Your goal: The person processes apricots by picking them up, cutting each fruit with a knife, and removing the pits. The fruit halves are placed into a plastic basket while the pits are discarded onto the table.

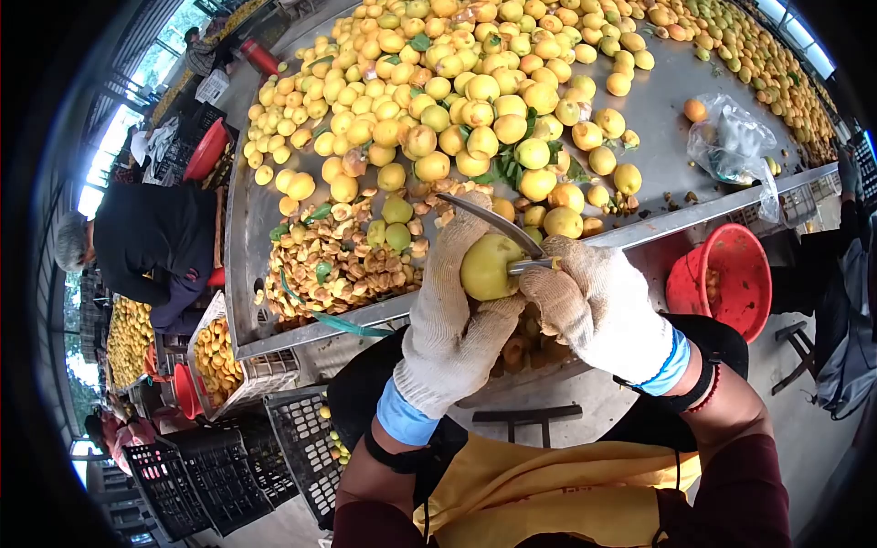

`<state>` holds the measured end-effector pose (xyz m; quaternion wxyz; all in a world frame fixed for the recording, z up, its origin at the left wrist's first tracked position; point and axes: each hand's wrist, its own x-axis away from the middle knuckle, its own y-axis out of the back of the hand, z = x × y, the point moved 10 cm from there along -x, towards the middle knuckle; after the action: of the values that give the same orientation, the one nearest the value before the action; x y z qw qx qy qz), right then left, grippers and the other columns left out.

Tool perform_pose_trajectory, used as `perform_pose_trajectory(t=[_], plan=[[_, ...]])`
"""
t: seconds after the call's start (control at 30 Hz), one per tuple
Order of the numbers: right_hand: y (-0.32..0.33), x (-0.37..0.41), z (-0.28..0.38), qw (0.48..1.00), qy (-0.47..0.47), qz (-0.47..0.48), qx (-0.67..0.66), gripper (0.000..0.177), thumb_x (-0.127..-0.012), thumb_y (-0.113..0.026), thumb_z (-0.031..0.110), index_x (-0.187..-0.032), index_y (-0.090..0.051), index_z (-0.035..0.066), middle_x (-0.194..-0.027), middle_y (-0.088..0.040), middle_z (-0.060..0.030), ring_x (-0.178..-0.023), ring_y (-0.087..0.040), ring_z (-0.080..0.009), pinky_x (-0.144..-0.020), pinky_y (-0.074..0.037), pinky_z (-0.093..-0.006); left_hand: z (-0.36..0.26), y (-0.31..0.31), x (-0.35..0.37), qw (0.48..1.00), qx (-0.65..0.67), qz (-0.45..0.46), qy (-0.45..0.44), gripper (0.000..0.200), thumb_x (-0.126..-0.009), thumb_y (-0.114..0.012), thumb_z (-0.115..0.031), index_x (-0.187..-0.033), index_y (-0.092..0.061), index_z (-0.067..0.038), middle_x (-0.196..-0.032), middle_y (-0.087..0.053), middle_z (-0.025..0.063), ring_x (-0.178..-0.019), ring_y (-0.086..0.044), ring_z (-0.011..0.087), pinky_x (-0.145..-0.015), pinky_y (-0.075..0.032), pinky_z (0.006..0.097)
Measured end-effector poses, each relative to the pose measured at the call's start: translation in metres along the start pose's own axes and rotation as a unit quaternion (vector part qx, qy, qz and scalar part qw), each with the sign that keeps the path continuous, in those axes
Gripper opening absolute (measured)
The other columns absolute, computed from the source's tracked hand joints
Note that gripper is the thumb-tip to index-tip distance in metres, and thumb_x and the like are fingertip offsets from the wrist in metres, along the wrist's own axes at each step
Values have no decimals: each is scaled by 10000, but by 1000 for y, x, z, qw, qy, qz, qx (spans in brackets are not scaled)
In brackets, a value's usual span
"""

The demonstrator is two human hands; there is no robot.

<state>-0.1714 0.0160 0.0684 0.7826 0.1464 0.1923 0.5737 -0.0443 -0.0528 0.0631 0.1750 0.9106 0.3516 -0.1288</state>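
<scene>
My left hand (452, 315), in a cream knit glove, is closed around a yellow-green fruit (484, 268), which looks like an apricot. My right hand (603, 297), gloved too, grips a knife with a curved blade (498, 219). The blade crosses above the fruit, its tip pointing to the upper left. A short metal piece (525, 267) at the right fingertips touches the fruit's side; how it joins the knife is hidden. Beyond the hands lies a large heap of yellow fruit (438, 119). Left of my left hand is a pile of cut fruit pieces (343, 251) on the metal table (653, 233).
Black crates (311, 447) and a white crate of fruit (219, 356) stand at the left. A red basin (722, 283) is at the right, below a plastic bag (731, 142). A bent-over person (155, 242) works at the left; another person's clothing (845, 310) shows at the right.
</scene>
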Motion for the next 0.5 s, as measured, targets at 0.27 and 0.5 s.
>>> perform_pose_trajectory(t=[0.27, 0.5], plan=[[-14, -7, 6, 986, 72, -36, 144, 346, -971, -676, 426, -911, -700, 86, -679, -622, -157, -674, -673, -383, -555, -526, -456, -5, 7, 4, 972, -228, -13, -55, 713, -888, -620, -84, -1535, -347, 34, -1529, -446, 253, -1346, -512, 380, -1157, -393, 468], [-39, 13, -42, 858, -323, 263, -301, 667, -1052, -425, 656, -870, -692, 73, -651, -611, 1, -454, -470, -64, -400, -372, -199, 27, 2, -4, 981, 96, 47, 161, 632, -930, -590, -50, -1521, -381, 29, -1422, -535, 190, -1244, -588, 298, -1046, -498, 387]])
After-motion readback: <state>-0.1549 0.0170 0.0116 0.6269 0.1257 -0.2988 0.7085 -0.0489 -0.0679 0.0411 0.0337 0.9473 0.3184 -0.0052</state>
